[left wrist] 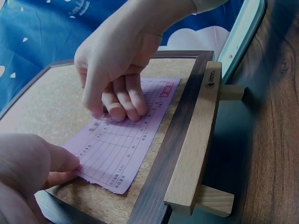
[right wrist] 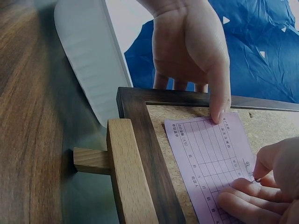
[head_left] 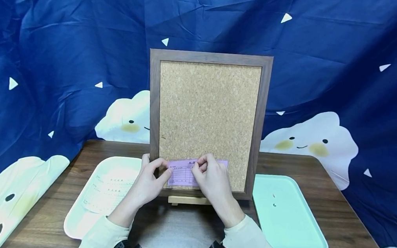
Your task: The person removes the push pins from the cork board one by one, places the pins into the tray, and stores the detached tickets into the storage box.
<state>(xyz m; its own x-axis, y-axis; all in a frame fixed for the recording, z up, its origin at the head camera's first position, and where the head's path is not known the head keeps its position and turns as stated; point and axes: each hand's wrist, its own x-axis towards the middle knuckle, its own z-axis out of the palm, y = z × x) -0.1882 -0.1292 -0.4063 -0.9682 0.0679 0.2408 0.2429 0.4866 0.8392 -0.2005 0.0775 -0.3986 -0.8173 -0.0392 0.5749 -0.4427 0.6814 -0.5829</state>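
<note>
A purple receipt slip (head_left: 181, 173) with a printed table lies against the lower part of a framed cork board (head_left: 207, 109). At the slip's left edge my left hand (head_left: 149, 180) pinches the paper between thumb and index finger. My right hand (head_left: 214, 180) is at the slip's upper middle, its thumb and index finger pinching a small dark pin (right wrist: 257, 180) against the paper. Most of that pin is hidden by the fingertips. In the left wrist view the slip (left wrist: 117, 149) tilts slightly on the cork, and a red stamp box (left wrist: 167, 89) shows near its far end.
The board leans on a wooden easel (head_left: 190, 200). On the left, a white tray (head_left: 76, 217) holds printed papers (head_left: 107, 189). A mint tray (head_left: 292, 226) on the right holds a few tiny items (head_left: 274, 204). A blue curtain (head_left: 86, 31) hangs behind the table.
</note>
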